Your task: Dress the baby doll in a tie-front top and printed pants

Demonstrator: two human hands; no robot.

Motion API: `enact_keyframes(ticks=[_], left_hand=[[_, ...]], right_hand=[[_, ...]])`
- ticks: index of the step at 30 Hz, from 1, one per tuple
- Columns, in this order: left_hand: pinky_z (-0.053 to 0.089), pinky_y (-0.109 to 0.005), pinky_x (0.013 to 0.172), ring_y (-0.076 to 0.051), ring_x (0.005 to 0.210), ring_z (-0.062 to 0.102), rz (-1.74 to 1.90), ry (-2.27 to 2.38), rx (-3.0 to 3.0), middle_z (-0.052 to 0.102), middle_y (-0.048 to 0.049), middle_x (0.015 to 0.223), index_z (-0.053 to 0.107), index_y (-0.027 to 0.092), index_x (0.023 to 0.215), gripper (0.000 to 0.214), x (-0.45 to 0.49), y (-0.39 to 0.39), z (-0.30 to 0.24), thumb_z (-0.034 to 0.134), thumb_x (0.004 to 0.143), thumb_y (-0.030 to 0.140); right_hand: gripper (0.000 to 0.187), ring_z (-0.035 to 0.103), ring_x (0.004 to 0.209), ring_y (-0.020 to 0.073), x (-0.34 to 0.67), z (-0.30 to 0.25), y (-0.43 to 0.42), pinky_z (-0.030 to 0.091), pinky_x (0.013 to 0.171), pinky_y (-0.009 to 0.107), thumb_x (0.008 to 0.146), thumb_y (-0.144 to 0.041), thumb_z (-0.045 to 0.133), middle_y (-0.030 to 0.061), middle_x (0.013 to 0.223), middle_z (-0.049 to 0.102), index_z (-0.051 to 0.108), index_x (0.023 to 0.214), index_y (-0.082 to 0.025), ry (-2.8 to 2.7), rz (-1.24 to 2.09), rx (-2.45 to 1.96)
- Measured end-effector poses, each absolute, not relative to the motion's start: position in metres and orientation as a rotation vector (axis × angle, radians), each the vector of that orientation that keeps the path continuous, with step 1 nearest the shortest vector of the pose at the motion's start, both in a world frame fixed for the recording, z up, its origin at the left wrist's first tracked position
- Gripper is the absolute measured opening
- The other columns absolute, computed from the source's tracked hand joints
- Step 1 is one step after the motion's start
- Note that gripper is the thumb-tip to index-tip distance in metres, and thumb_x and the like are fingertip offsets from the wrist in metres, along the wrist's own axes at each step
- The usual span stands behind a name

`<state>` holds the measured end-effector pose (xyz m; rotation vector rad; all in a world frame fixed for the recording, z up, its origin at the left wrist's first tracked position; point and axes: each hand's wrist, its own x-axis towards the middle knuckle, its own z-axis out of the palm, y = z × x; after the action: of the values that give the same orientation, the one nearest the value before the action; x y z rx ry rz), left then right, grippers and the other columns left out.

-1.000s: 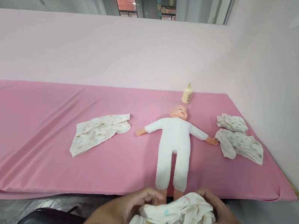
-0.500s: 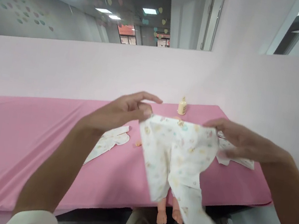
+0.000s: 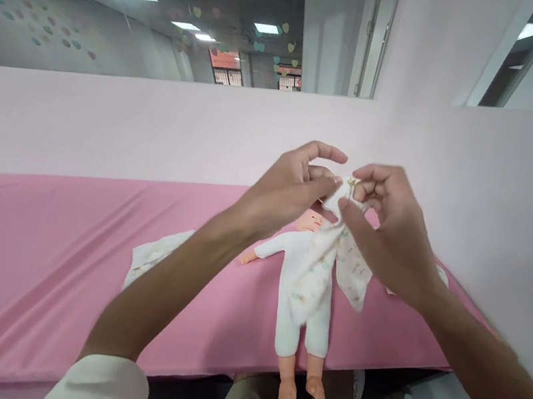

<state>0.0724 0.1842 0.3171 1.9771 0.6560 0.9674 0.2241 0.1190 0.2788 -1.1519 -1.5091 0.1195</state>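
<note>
A baby doll in a white bodysuit lies on its back on the pink-covered table, feet hanging over the near edge. Above its head and chest I hold up small printed baby trousers. My left hand and my right hand are close together, both pinching the top edge of the garment, which hangs down folded in front of the doll. Part of the doll's face shows between my hands.
Another printed cloth lies on the table left of the doll, partly behind my left arm. More folded cloth peeks out behind my right wrist. A pale partition wall runs along the table's far side and right end.
My hands lifted the garment from my lap, spread it wide, then came together, so it now hangs folded and narrow. The bottle at the back is now hidden behind my hands.
</note>
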Motion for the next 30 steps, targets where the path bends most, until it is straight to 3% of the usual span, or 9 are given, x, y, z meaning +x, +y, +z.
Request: enact_keyframes(ticks=[5, 8, 11, 14, 16, 18, 23, 27, 30], left_hand=[[0.056, -0.030, 0.077, -0.014, 0.084, 0.066, 0.837, 0.599, 2.119, 0.065, -0.0005, 0.086, 0.058, 0.019, 0.115, 0.026, 0.067, 0.168, 0.299, 0.053, 0.092, 0.029], [0.055, -0.034, 0.087, -0.018, 0.102, 0.064, 0.764, 0.566, 2.226, 0.067, -0.0029, 0.102, 0.061, 0.022, 0.114, 0.025, 0.055, 0.159, 0.294, 0.049, 0.094, 0.033], [0.049, -0.040, 0.099, -0.023, 0.118, 0.057, 0.951, 0.726, 2.281, 0.064, -0.0048, 0.118, 0.062, 0.023, 0.115, 0.028, 0.039, 0.155, 0.281, 0.049, 0.095, 0.039], [0.048, -0.044, 0.102, -0.027, 0.128, 0.049, 1.180, 0.917, 2.136, 0.051, -0.0085, 0.139, 0.048, 0.024, 0.133, 0.050, 0.032, 0.155, 0.251, 0.060, 0.088, 0.044], [0.050, -0.044, 0.099, -0.030, 0.130, 0.047, 1.069, 0.856, 2.019, 0.040, -0.0101, 0.149, 0.035, 0.027, 0.144, 0.076, 0.037, 0.153, 0.225, 0.071, 0.079, 0.044], [0.052, -0.041, 0.097, -0.031, 0.129, 0.049, 0.846, 0.683, 1.875, 0.046, -0.0085, 0.145, 0.033, 0.029, 0.145, 0.083, 0.048, 0.149, 0.201, 0.075, 0.075, 0.041], [0.056, -0.041, 0.086, -0.031, 0.107, 0.065, 0.652, 0.578, 1.543, 0.070, -0.0084, 0.107, 0.061, 0.020, 0.115, 0.039, 0.060, 0.139, 0.174, 0.064, 0.085, 0.043], [0.057, -0.035, 0.072, -0.023, 0.086, 0.066, 0.755, 0.722, 1.583, 0.069, -0.0064, 0.091, 0.064, 0.018, 0.104, 0.033, 0.038, 0.136, 0.179, 0.058, 0.088, 0.046], [0.055, -0.032, 0.073, -0.019, 0.088, 0.060, 0.880, 0.851, 1.901, 0.061, -0.0073, 0.098, 0.065, 0.018, 0.089, 0.026, 0.020, 0.130, 0.182, 0.057, 0.089, 0.043]], right_hand=[[0.045, 0.052, 0.079, 0.0125, 0.225, 0.254, 0.104, 0.045, 0.062, 0.025, 0.077, -0.026, 0.071, -0.0006, 0.093, 0.051, 0.051, 0.118, -0.025, -1.547, 0.233, -1.178], [0.039, 0.051, 0.073, 0.0113, 0.231, 0.246, 0.108, 0.044, 0.058, 0.024, 0.078, -0.020, 0.066, -0.0006, 0.092, 0.052, 0.054, 0.114, -0.025, -1.531, 0.253, -1.209], [0.026, 0.048, 0.064, 0.0090, 0.235, 0.247, 0.111, 0.041, 0.053, 0.022, 0.079, -0.015, 0.060, -0.0016, 0.086, 0.053, 0.058, 0.104, -0.023, -1.485, 0.297, -1.219], [0.015, 0.043, 0.055, 0.0075, 0.233, 0.252, 0.108, 0.035, 0.045, 0.020, 0.082, -0.017, 0.057, -0.0033, 0.075, 0.051, 0.059, 0.096, -0.022, -1.411, 0.394, -1.185], [0.011, 0.046, 0.053, 0.0082, 0.228, 0.258, 0.106, 0.035, 0.044, 0.019, 0.084, -0.022, 0.056, -0.0036, 0.070, 0.051, 0.058, 0.095, -0.022, -1.385, 0.489, -1.114], [0.010, 0.051, 0.058, 0.0099, 0.224, 0.265, 0.108, 0.040, 0.046, 0.021, 0.086, -0.026, 0.056, -0.0025, 0.073, 0.054, 0.056, 0.096, -0.022, -1.343, 0.527, -1.024], [0.015, 0.061, 0.080, 0.0145, 0.238, 0.267, 0.138, 0.052, 0.064, 0.028, 0.084, -0.024, 0.059, 0.0023, 0.094, 0.059, 0.054, 0.098, -0.023, -1.126, 0.322, -0.957], [0.033, 0.061, 0.095, 0.0210, 0.264, 0.237, 0.154, 0.055, 0.072, 0.036, 0.079, -0.029, 0.065, 0.0071, 0.107, 0.059, 0.056, 0.111, -0.023, -1.145, 0.250, -1.218], [0.031, 0.060, 0.104, 0.0230, 0.258, 0.202, 0.135, 0.054, 0.083, 0.040, 0.088, -0.042, 0.055, 0.0077, 0.111, 0.063, 0.061, 0.112, -0.024, -1.371, 0.541, -1.331]])
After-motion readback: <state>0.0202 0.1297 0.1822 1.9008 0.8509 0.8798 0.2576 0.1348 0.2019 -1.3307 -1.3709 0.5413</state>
